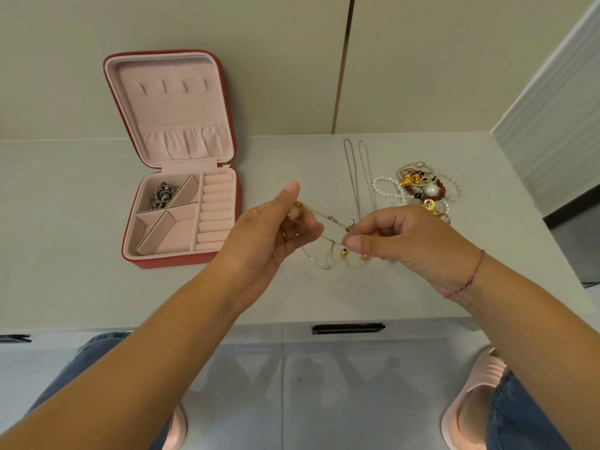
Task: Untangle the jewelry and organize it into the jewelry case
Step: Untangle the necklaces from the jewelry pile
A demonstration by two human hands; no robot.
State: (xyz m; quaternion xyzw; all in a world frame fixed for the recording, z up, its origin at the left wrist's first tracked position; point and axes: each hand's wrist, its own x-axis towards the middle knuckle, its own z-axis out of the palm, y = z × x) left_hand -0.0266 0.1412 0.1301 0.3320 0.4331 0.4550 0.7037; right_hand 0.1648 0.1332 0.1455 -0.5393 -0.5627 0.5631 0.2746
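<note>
Chain (pixel 334 220) pinched taut between left hand (pixel 276 228), right hand (pixel 399 241).

Your pale grey table (pixel 422 297) carries an open red jewelry case (pixel 181 254), two thin silver chains (pixel 354 177) and a tangled heap of beaded jewelry (pixel 422 190)

Both forearms are bare, reaching forward from the bottom corners and converging mid-frame. Left hand (pixel 276 228): thumb points up, fingers curled, pinching a chain (pixel 331 219) at the fingertips. Right hand (pixel 406 241): back of hand up, thumb and forefinger pinch the same chain further along. The hands are near each other, not touching. Both wrists are roughly straight.
</note>
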